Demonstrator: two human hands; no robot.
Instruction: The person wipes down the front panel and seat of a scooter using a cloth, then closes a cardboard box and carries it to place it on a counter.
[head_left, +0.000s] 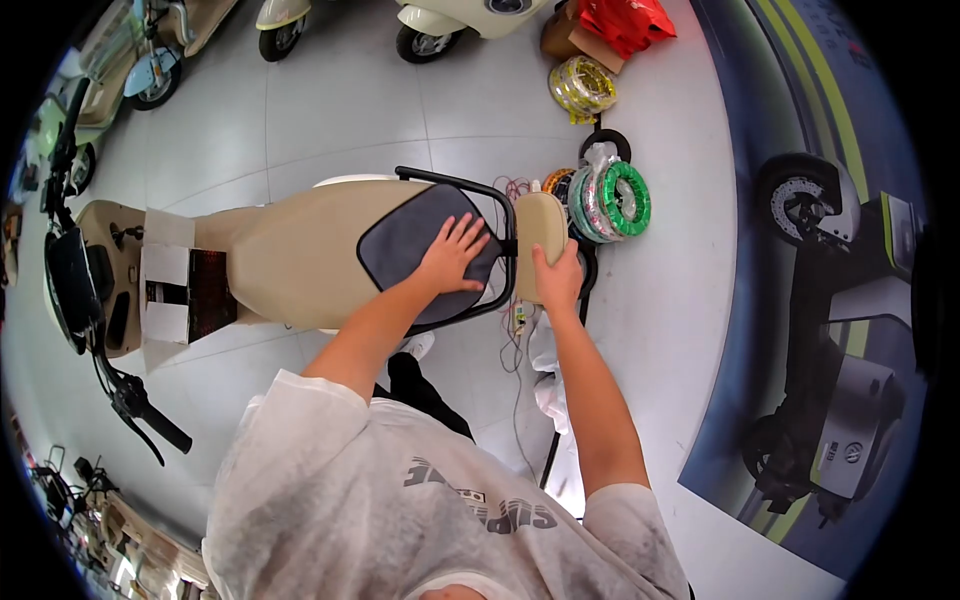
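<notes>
A beige scooter seat (300,235) stretches across the middle of the head view, with a dark grey pad (400,235) at its rear end. My left hand (455,257) lies flat on that pad, fingers spread. Behind it a black metal rear rack (487,307) curves around the seat's end. A tan padded backrest (540,218) stands upright at the rack's back. My right hand (558,277) grips the near end of the backrest, thumb on the seat side; its other fingers are mostly hidden behind it.
An open carton (180,290) sits on the scooter's footboard, near the handlebar (150,410). Wrapped tyre coils (620,200) and a yellow-wrapped coil (582,88) lie behind the scooter. Cables (517,360) trail on the floor. A printed scooter poster (800,300) covers the right side.
</notes>
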